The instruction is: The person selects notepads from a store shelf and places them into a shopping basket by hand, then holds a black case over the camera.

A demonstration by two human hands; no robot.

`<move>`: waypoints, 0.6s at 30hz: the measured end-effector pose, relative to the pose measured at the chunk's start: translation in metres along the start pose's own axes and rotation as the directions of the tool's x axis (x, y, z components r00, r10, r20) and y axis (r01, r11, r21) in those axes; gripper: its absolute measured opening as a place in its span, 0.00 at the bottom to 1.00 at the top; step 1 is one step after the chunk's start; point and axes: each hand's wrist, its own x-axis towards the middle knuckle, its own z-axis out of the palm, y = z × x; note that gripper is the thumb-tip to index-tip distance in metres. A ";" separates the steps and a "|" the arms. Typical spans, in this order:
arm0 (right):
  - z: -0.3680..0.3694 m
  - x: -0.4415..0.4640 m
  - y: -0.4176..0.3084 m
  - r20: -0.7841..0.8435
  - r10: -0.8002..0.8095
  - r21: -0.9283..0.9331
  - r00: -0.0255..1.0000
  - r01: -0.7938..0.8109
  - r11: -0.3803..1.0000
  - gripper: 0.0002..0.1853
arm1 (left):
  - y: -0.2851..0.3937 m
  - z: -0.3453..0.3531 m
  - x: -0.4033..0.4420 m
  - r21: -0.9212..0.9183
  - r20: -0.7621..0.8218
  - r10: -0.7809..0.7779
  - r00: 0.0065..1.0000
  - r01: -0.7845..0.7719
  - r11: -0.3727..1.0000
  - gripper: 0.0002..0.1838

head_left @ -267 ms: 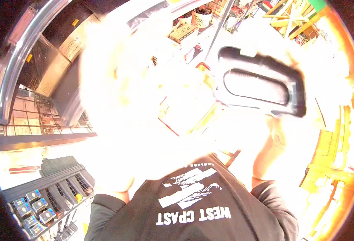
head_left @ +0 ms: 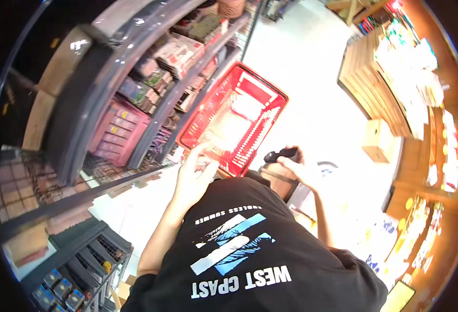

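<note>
Your left hand (head_left: 200, 169) is at the near left corner of the red shopping basket (head_left: 262, 125), fingers parted and half curled; I cannot tell whether they touch the rim. Your right hand (head_left: 295, 165), just right of the basket's near end, pinches a black object (head_left: 281, 154) between thumb and fingers, too blurred to name more closely. Left of the basket stands metal shelving (head_left: 174, 91) stocked with packaged goods. Well to the basket's right sits a cardboard box (head_left: 379, 140), and your black printed shirt (head_left: 275, 229) fills the space nearer than the basket.
</note>
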 end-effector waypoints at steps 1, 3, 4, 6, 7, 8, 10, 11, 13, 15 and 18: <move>0.000 -0.008 0.024 -0.022 0.065 -0.188 0.998 -0.068 0.980 0.30 | -0.017 0.003 -0.002 0.062 0.017 -0.054 0.998 0.053 0.997 0.24; 0.013 -0.019 0.064 0.023 0.212 -0.371 0.977 -0.188 0.909 0.33 | -0.049 0.000 -0.005 0.075 0.074 -0.087 0.993 0.081 0.994 0.22; 0.020 -0.025 0.071 0.006 0.258 -0.354 0.966 -0.240 0.904 0.33 | -0.052 -0.001 -0.004 0.029 0.110 -0.166 0.980 0.163 0.986 0.22; 0.027 -0.028 0.094 -0.039 0.352 -0.279 0.935 -0.348 0.895 0.34 | -0.053 0.004 0.003 -0.014 0.155 -0.242 0.958 0.247 0.969 0.21; 0.030 -0.026 0.105 -0.043 0.359 -0.272 0.933 -0.356 0.894 0.34 | -0.055 0.004 0.006 0.078 0.152 -0.215 0.965 0.205 0.976 0.21; 0.034 -0.023 0.112 -0.064 0.341 -0.303 0.938 -0.343 0.889 0.35 | -0.055 0.005 0.009 0.171 0.152 -0.185 0.971 0.158 0.972 0.21; 0.042 -0.023 0.121 -0.090 0.339 -0.307 0.936 -0.350 0.885 0.37 | -0.056 0.006 0.012 0.236 0.167 -0.162 0.973 0.120 0.964 0.21; 0.044 -0.027 0.121 -0.093 0.347 -0.295 0.933 -0.359 0.886 0.37 | -0.056 0.005 0.013 0.292 0.174 -0.132 0.976 0.077 0.953 0.22; 0.044 -0.033 0.117 -0.123 0.368 -0.274 0.922 -0.388 0.880 0.35 | -0.059 0.002 0.014 0.317 0.222 -0.137 0.965 0.061 0.947 0.21; 0.030 -0.045 0.104 -0.145 0.390 -0.277 0.909 -0.416 0.866 0.35 | -0.060 0.001 0.014 0.330 0.265 -0.147 0.953 0.053 0.942 0.21; 0.027 -0.056 0.112 -0.144 0.438 -0.292 0.887 -0.461 0.838 0.35 | -0.062 -0.004 0.012 0.304 0.236 -0.211 0.948 0.135 0.943 0.21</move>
